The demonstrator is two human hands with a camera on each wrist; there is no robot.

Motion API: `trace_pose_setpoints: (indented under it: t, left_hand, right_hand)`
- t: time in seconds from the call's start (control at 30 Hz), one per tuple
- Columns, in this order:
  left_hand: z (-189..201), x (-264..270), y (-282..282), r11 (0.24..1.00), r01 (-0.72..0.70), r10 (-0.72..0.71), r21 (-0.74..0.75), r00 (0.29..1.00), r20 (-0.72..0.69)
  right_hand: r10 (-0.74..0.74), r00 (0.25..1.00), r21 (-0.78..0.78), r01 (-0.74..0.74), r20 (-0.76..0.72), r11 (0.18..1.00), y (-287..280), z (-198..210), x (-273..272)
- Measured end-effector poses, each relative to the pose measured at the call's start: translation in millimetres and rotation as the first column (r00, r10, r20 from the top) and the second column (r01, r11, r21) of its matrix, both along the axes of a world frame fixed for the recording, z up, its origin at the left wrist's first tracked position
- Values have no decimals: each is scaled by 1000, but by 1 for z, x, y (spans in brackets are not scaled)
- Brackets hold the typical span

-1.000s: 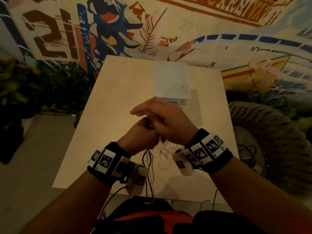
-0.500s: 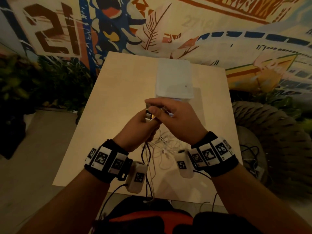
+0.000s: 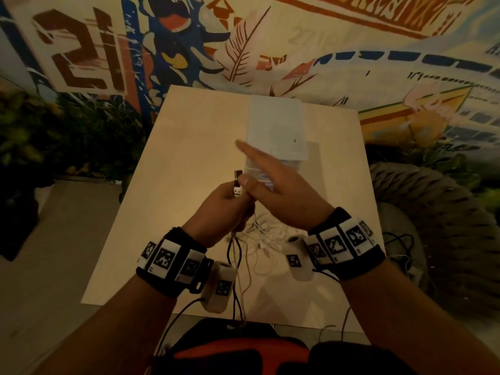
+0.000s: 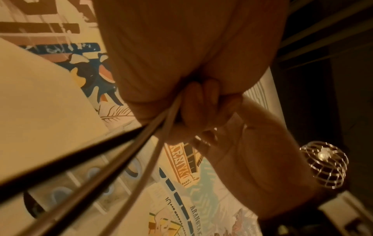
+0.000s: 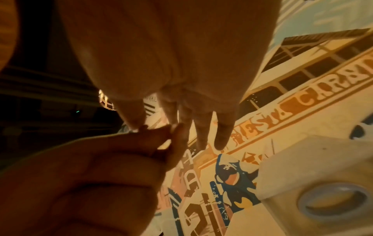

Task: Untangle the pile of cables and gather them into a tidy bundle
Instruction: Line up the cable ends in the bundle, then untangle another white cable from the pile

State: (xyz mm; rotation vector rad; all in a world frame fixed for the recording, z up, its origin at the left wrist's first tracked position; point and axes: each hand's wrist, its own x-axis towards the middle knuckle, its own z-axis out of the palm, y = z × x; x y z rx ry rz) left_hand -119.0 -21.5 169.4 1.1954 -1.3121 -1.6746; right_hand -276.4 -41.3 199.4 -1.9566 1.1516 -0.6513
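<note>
Above table (image 3: 189, 147), left grip (image 3: 219, 209) clutching cables (image 3: 235, 189).

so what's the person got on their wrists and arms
Each bare forearm wears a black wristband: the left wristband and right wristband both carry white square tiles printed with black-and-white coded markers. A small pale camera pod with its own marker hangs below each, trailing a thin black cable. No sleeves show.

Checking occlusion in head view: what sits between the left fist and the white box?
Head view: the right hand, fingers straight, reaches across between the left hand gripping the cables and the white box. No other object shows there.
</note>
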Motion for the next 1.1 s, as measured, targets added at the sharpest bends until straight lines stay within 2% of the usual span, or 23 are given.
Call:
trace_pose_setpoints:
  t: [0.07, 0.1, 0.17, 0.23, 0.4, 0.47, 0.57, 0.63, 0.73, 0.8, 0.9, 0.97, 1.1]
  left_hand:
    - [4, -3, -1, 1000, -8, 11, 29, 995, -100]
    - [4, -3, -2, 999, -32, 37, 39, 990, -138]
    - [4, -3, -4, 993, -111, 115, 28, 981, -155]
    - [1, -3, -8, 982, -187, 185, -2, 977, -106]
    - [0, -3, -11, 956, -280, 276, -89, 960, -57]
    - [-2, -2, -11, 955, -283, 270, -88, 953, -137]
    - [-3, 7, -13, 958, -285, 283, 29, 929, -240]
    - [-5, 20, -15, 942, -310, 332, 126, 913, -236]
    - [-17, 43, -12, 900, -367, 409, 235, 897, -167]
    - [-29, 54, -7, 874, -396, 445, 283, 886, -133]
    - [-43, 62, -2, 860, -401, 453, 316, 885, -110]
    - [-49, 62, 0, 866, -378, 425, 328, 901, -84]
    - [-60, 65, 5, 890, -329, 357, 316, 933, -33]
  right_hand:
    - [-138, 977, 88, 125, 165, 988, -2, -2, -7]
    - [-152, 970, 160, 123, 190, 980, -1, -5, -10]
    - [-22, 994, 291, -10, 106, 957, 5, -19, -11]
    - [88, 995, 383, -102, 53, 918, 14, -39, -6]
    - [-55, 990, 420, -3, 127, 908, 24, -54, 10]
    - [-19, 995, 411, -24, 98, 911, 25, -54, 11]
    - [86, 992, 468, -119, 91, 875, 24, -66, 0]
    - [-23, 996, 485, -21, 84, 874, 17, -86, -16]
    - [-358, 933, 404, 338, -27, 850, 6, -126, -35]
    - [-421, 900, 346, 434, -117, 832, 1, -146, -37]
    - [-351, 905, 236, 406, -241, 883, -7, -161, -24]
    - [-240, 909, 141, 302, -339, 943, -12, -167, -9]
    - [29, 848, 164, 68, -529, 984, -16, -191, 24]
